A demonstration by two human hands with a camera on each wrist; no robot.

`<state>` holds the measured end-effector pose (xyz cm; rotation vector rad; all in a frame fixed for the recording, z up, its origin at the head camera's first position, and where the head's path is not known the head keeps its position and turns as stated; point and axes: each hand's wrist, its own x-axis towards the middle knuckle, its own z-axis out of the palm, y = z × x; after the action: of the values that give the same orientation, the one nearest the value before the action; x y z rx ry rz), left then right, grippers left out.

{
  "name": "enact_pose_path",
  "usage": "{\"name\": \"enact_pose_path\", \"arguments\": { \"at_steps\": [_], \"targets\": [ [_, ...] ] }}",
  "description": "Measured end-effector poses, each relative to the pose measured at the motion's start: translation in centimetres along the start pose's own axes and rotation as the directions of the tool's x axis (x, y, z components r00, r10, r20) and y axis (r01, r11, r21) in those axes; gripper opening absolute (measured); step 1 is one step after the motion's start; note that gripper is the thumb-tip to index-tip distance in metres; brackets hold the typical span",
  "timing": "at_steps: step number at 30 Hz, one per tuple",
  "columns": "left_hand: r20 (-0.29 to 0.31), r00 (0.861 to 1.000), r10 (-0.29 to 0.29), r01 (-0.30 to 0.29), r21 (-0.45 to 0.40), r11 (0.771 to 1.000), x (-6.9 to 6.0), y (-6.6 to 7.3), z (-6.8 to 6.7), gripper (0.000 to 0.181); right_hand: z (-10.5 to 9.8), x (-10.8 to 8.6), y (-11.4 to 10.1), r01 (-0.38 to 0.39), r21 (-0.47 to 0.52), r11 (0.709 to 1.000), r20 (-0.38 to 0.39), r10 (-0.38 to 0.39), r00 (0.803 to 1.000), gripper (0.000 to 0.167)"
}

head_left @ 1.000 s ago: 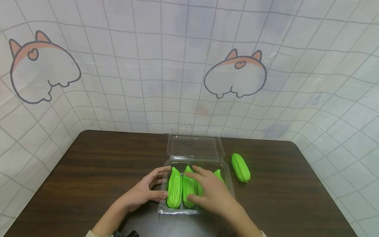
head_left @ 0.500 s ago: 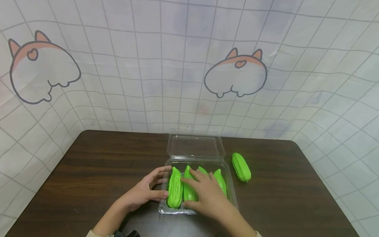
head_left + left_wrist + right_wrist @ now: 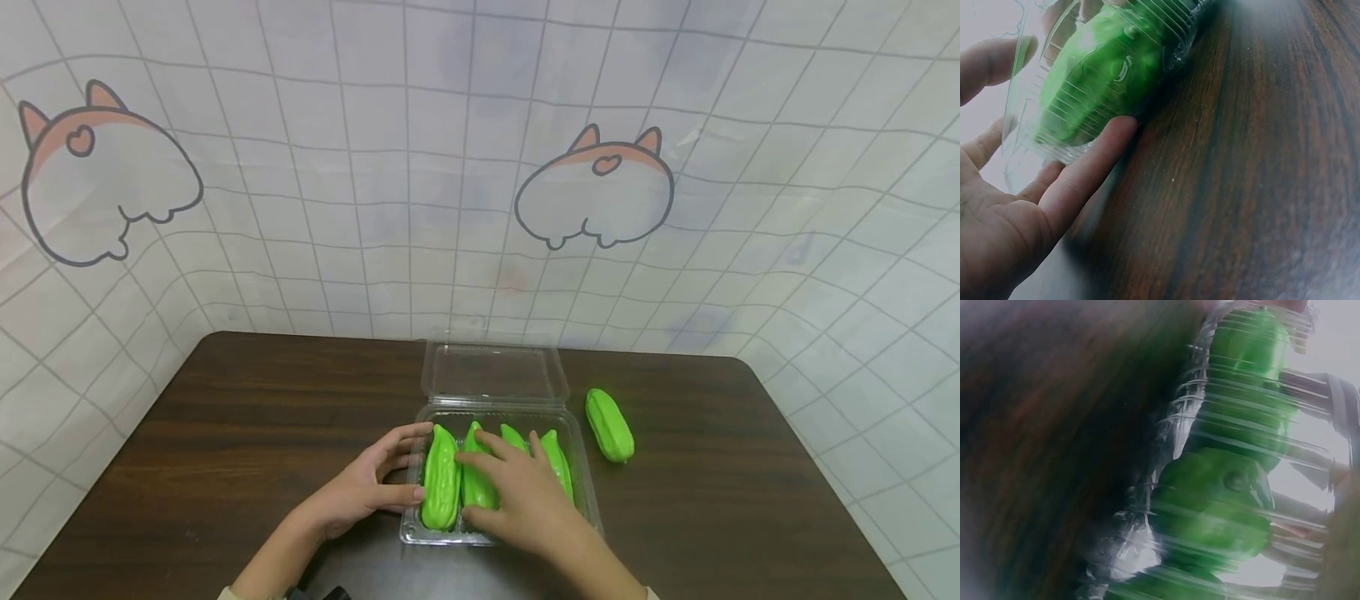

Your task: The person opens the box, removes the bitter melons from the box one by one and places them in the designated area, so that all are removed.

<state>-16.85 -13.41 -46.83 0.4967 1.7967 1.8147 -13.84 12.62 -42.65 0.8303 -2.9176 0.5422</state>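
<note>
In the head view, a clear plastic box (image 3: pixel 438 537) holds several green toy-like vegetables side by side, the leftmost (image 3: pixel 440 487) fully exposed. My left hand (image 3: pixel 360 483) lies along the box's left side, thumb and fingers spread and touching its wall. The left wrist view shows this hand (image 3: pixel 1016 219) with a fingertip against the clear wall. My right hand (image 3: pixel 528 500) lies over the middle vegetables with its fingers spread, partly hiding the second (image 3: pixel 477 483) and third (image 3: pixel 513 437). Ribbed plastic and green vegetables (image 3: pixel 1213 506) fill the right wrist view; its fingers there are unclear.
The raised clear lid (image 3: pixel 491 371) leans back behind the box. Another green vegetable (image 3: pixel 610 425) lies on the dark wooden table (image 3: pixel 262 408), right of the box. A white gridded curtain (image 3: pixel 360 192) with cartoon prints surrounds the table's back and sides.
My right hand has shifted slightly left over the box, leaving the third vegetable's tip and more of the rightmost one visible. My left hand has stayed in place.
</note>
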Motion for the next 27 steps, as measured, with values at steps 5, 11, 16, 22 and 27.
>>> {"name": "enact_pose_path", "arguments": {
  "at_steps": [5,11,16,22,27],
  "targets": [
    [-0.003,1.0,-0.001,0.001,-0.001,1.0,-0.1,-0.1,0.1,0.078,0.0,0.0,0.1,0.003,0.019,1.0,-0.024,-0.002,1.0,0.06],
    [-0.007,1.0,0.003,-0.003,0.0,1.0,-0.1,0.0,0.1,0.077,-0.2,0.0,0.2,0.004,0.072,0.997,-0.071,0.001,0.997,0.056],
    [-0.003,1.0,0.004,-0.004,-0.01,1.0,-0.1,-0.1,0.1,0.076,-0.6,0.0,0.2,0.01,0.132,0.991,-0.105,0.004,0.994,0.053],
    [0.004,1.0,0.009,-0.009,-0.015,1.0,0.1,-0.1,0.0,0.075,-1.3,0.1,0.3,0.042,0.219,0.975,-0.136,-0.012,0.991,0.049],
    [-0.001,1.0,0.007,-0.007,-0.009,1.0,0.1,-0.1,0.0,0.077,-1.8,0.0,0.4,0.069,0.276,0.959,-0.193,-0.015,0.981,0.044]
  ]
}}
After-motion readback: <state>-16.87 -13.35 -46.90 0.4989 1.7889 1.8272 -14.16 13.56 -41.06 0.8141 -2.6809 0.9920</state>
